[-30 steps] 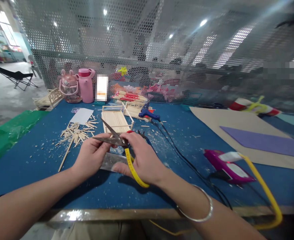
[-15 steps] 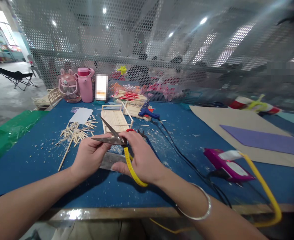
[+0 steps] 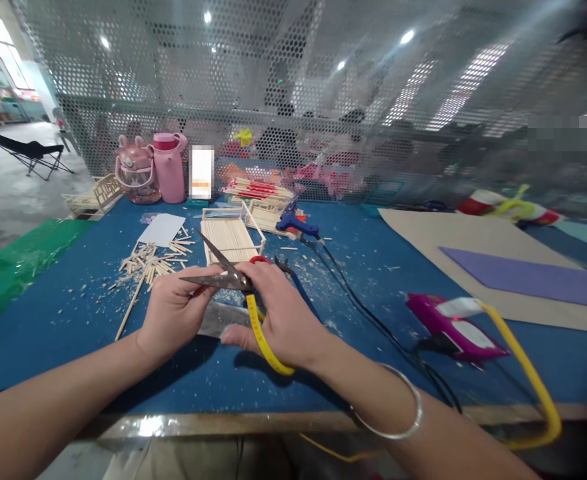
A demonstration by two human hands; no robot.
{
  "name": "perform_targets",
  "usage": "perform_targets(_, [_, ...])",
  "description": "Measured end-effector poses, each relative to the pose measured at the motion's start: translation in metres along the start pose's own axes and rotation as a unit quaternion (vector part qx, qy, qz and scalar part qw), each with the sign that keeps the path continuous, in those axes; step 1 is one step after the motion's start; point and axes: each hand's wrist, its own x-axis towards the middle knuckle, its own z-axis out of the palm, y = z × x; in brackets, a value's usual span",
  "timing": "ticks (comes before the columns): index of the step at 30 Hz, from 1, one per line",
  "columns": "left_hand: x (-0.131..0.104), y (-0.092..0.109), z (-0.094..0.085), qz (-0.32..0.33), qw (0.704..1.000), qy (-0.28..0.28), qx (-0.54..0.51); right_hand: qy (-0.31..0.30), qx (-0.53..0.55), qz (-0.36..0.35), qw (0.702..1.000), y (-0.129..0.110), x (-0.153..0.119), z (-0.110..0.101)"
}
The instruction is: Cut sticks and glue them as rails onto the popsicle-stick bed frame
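Note:
My right hand point(image 3: 290, 317) grips a pair of scissors point(image 3: 234, 280) whose blades stand apart and point left. A yellow, ruler-marked band covers the scissors' lower handle loop; the thumb is stretched out through it. Close to the blades, my left hand point(image 3: 173, 312) is closed in a pinch, and whatever its fingertips hold is hidden. Under both hands lies a flat grey strip point(image 3: 223, 321). Just beyond the blades sits a small frame of pale wooden sticks point(image 3: 228, 240). Cut stick pieces point(image 3: 150, 265) are heaped to the left, beside a white card point(image 3: 162, 230).
A blue glue gun point(image 3: 298, 223) with a black cable lies behind the hands, near dark-jawed pliers point(image 3: 286, 267). Red-banded sticks point(image 3: 258, 189), a pink bottle point(image 3: 169, 170) and a phone point(image 3: 202, 173) stand along the mesh. A magenta device point(image 3: 456, 327) and purple sheet point(image 3: 528, 279) are at right.
My left hand has shifted slightly left, and the scissors' tips have moved a little left with their blades still apart. The rest of the table looks the same.

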Motion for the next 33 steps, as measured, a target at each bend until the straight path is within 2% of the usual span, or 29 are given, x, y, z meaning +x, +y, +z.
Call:
perform_targets(8, [0.0004,0.0074,-0.0023,0.022,1.0,-0.009,0.016,0.036,0.011,-0.006,0.999,-0.0022,-0.0004,0.0035])
perform_targets(18, [0.0,0.0046,-0.0024,0.027,0.999,-0.001,0.045,0.021,-0.005,0.016,1.0,0.0015,-0.0023,0.0033])
perform_targets(25, [0.0011,0.0054,-0.0035,0.022,0.999,-0.014,0.046,-0.016,-0.019,0.032,0.999,-0.0005,-0.0005,0.001])
perform_targets(33, [-0.0012,-0.0022,-0.0011,0.03,0.999,0.005,0.045,-0.02,-0.019,-0.005,1.0,0.0011,0.0011,0.0001])
